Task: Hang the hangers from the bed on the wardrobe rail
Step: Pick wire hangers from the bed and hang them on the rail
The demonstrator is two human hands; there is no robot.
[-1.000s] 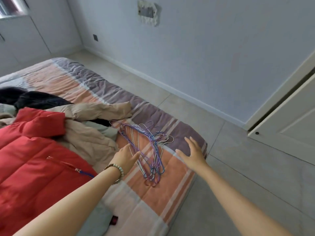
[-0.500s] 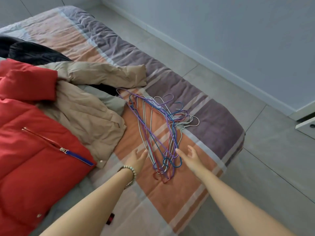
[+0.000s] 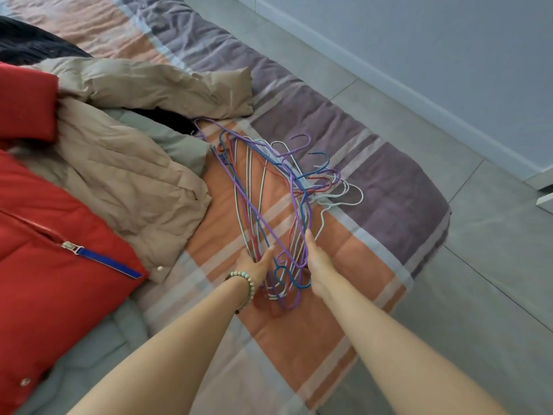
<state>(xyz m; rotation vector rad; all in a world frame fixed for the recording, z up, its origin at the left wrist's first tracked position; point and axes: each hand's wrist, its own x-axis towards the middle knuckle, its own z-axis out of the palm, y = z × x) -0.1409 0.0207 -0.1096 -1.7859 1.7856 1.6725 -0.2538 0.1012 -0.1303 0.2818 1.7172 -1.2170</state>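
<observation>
Early stage: the hangers [image 3: 300, 190] lie piled on the bed [image 3: 389, 190]. The left hand [image 3: 254, 265] and right hand [image 3: 318, 262] touch the pile's near end, but whether the fingers grip cannot be told. All hanging apparently remains.

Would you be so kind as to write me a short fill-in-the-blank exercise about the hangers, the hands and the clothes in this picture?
1. The tangled wire hangers lie on the striped ____.
2. The left hand has a beaded ____ at its wrist.
3. The jacket with the blue zip pull is ____ in colour.

Missing words: bed; bracelet; red.
</observation>
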